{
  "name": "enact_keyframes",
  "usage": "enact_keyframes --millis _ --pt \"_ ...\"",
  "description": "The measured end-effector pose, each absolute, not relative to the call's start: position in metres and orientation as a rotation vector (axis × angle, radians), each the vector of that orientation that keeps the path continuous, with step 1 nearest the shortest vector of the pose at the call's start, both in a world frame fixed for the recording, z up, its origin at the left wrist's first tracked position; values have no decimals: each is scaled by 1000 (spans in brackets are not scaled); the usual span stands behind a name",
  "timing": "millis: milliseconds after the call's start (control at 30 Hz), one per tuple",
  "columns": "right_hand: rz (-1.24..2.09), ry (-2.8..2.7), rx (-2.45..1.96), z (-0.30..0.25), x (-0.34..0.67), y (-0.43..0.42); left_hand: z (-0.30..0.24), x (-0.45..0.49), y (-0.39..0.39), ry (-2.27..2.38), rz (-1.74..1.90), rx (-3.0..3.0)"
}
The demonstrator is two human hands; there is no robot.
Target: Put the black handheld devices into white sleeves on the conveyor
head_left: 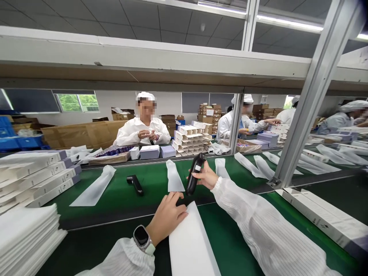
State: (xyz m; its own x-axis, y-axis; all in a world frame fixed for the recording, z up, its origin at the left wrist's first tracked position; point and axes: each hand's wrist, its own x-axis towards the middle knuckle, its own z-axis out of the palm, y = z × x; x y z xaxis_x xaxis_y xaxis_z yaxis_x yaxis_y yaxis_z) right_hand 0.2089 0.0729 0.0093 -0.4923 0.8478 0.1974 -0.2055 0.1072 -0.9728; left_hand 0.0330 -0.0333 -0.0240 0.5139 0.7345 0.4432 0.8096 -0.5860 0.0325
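My right hand (209, 176) grips a black handheld device (193, 183) with a small white label, holding it tilted above the green belt. Just below it, my left hand (168, 216) has its fingers curled at the upper left edge of a white foam sleeve (193, 245), with the thumb against it. That sleeve lies lengthwise in front of me, its upper end near the device's lower tip. A second black device (135, 184) rests on the belt to the left, between a flat sleeve (94, 188) and another sleeve (174, 177).
White stacked sleeves (31, 237) and open boxes (37, 180) stand at left. More boxes (324, 218) lie at right, beside a metal post (313, 92). Across the green belt (115, 209), a person (143, 130) works behind purple-and-white boxes (149, 151); other people sit farther right.
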Motion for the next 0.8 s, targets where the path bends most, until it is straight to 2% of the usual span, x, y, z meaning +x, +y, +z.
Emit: enact_keyframes --millis 367,533,700,800 --pt "1562 -1466 -680 -10 186 57 -23 34 -31 -1415 -825 -2563" --pt "1764 -1640 -698 -12 183 57 -1 37 -28 -1626 -1155 -2441" --pt "2118 -1866 -362 -6 194 49 25 42 -27 -1730 -1372 -2428" --pt "2076 -1978 -393 -4 197 49 28 43 -26 -1807 -1503 -2430"
